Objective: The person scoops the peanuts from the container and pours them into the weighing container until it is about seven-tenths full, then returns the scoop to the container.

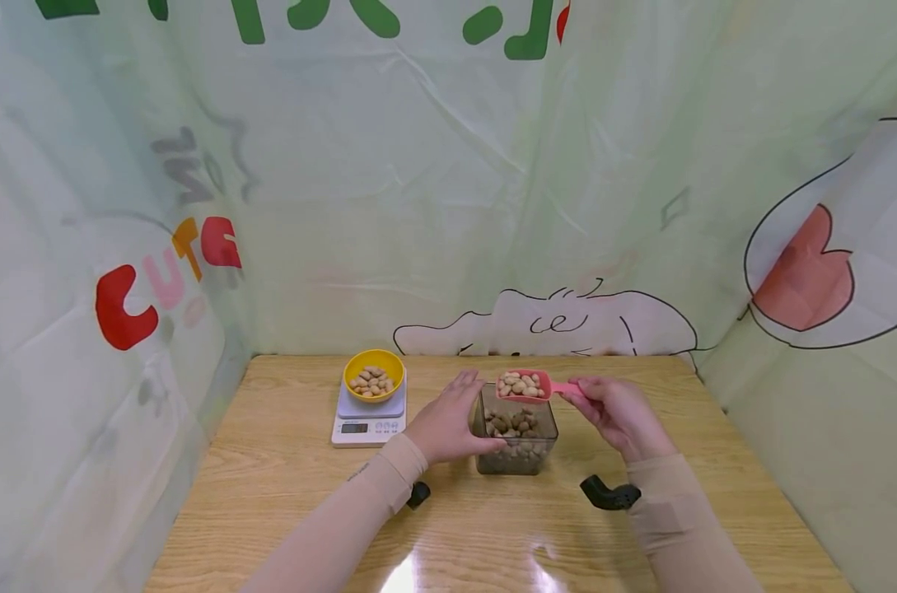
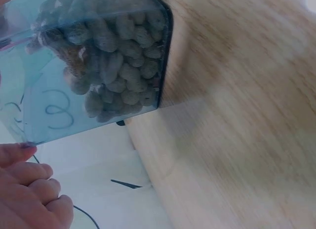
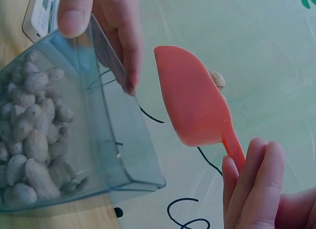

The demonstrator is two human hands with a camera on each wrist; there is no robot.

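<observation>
My right hand (image 1: 617, 409) grips the handle of a pink scoop (image 3: 192, 103), loaded with peanuts (image 1: 520, 385). It is held above the rear rim of a clear, smoky plastic container (image 1: 518, 463). More unshelled peanuts (image 2: 118, 66) fill the container's lower part. With thumb and fingers, my left hand (image 1: 448, 424) holds the container by its left side. In the right wrist view, that thumb (image 3: 74, 17) lies over the rim. To the left, a yellow bowl (image 1: 398, 362) with some peanuts in it sits on a white kitchen scale (image 1: 344, 432).
All of this stands on a wooden table (image 1: 270, 486). Behind the table's back edge hangs a printed pale curtain (image 1: 329, 272), which also runs along both sides. A black strap-like piece (image 1: 609, 494) juts out by the right wrist. The scale's display is too small to read.
</observation>
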